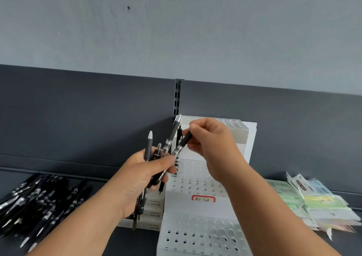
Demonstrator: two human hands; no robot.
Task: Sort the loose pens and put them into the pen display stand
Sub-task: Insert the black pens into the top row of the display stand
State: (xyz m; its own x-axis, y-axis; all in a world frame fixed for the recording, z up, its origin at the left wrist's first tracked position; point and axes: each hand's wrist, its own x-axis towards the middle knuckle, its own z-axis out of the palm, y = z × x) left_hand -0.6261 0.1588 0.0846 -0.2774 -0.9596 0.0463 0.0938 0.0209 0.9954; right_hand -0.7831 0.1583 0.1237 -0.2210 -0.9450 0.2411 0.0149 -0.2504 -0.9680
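At the near edge of the shelf, in front of you, the lowest tier of the white pen display stand (182,206) shows rows of round holes; a red-bordered label (203,198) is stuck on the wall above this tier. To your left, on the dark shelf, the loose pens (39,201) lie in a flat pile, black with silver tips, well apart from the stand.

Your left hand (145,177) is just left of the stand, above some flat white boxes (152,212); its fingers (166,178) are curled tight round a bundle of pens (156,154), which fans upward out of the fist and hangs down below it. Your right hand (213,144) is over the middle tier; its thumb and first fingers pinch a single pen (183,143) by the dark grip, tilted, with the lower end near your left thumb; whether the left hand grips this pen too, I cannot tell. A few dark pen ends (176,166) sit in the holes at the left edge of the middle tier.

To your right, pale green and yellow packets (317,201) lie in a loose heap beside the stand. Behind everything the dark back panel (78,118) rises, with a slotted upright (177,99) above the stand's top tier; further up is the grey wall (176,30).
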